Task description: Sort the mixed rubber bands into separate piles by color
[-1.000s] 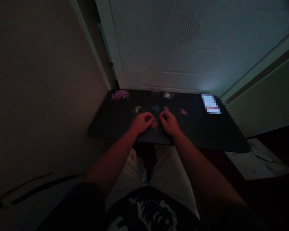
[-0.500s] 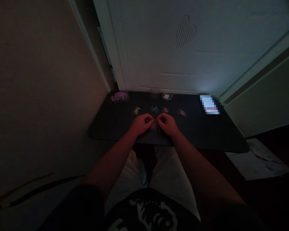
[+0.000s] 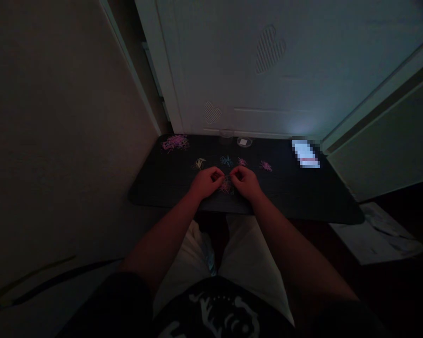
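Observation:
My left hand (image 3: 207,181) and my right hand (image 3: 246,181) face each other over the near middle of the dark table. Both pinch, thumb against finger, and a thin strand that looks like a small rubber band (image 3: 227,176) is stretched across the narrow gap. Just beneath lies a loose pink and pale pile of similar bands (image 3: 226,188), partly covered by the hands. Beyond my fingers are a blue pile (image 3: 226,161) and a small pink pile (image 3: 242,161). A yellowish pile (image 3: 199,163) sits past my left hand, another pink pile (image 3: 266,165) to the right.
A larger pink-purple heap (image 3: 175,142) occupies the table's (image 3: 303,197) far left corner. At the back stand a clear round tub (image 3: 226,136) and a clear lid (image 3: 244,142) with a white label. A lit phone (image 3: 306,153) lies at right. A white door (image 3: 232,61) rises behind.
The hands hold nearly the same pose, pinched together over the pile. The strand between the fingertips shows slightly longer now, as the right fingertips have shifted a little to the right.

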`<state>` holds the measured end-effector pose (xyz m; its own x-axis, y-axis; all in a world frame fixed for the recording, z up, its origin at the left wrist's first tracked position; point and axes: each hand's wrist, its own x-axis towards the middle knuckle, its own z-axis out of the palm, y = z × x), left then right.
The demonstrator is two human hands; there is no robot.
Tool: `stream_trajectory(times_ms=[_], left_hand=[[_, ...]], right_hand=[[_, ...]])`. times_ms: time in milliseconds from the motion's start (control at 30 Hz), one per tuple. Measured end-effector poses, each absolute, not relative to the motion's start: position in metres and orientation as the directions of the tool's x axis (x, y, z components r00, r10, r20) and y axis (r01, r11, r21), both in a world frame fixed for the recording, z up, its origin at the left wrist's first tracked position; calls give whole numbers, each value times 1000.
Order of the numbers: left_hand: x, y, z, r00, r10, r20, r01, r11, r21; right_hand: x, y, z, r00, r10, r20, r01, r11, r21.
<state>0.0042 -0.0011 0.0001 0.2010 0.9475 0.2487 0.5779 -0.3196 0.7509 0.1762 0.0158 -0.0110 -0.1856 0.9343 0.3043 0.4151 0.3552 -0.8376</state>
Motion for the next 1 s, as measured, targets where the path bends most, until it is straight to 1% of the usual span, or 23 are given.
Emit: stream_trajectory(times_ms=[167,1000], left_hand=[[3,0,-1,204,942,266,572,-335,749],[4,-1,1,191,954,232,583,-300,755]], right_hand=[[175,12,-6,-178,934,310,432,358,-828],[174,11,-6,-206,936,285,425,348,-835]])
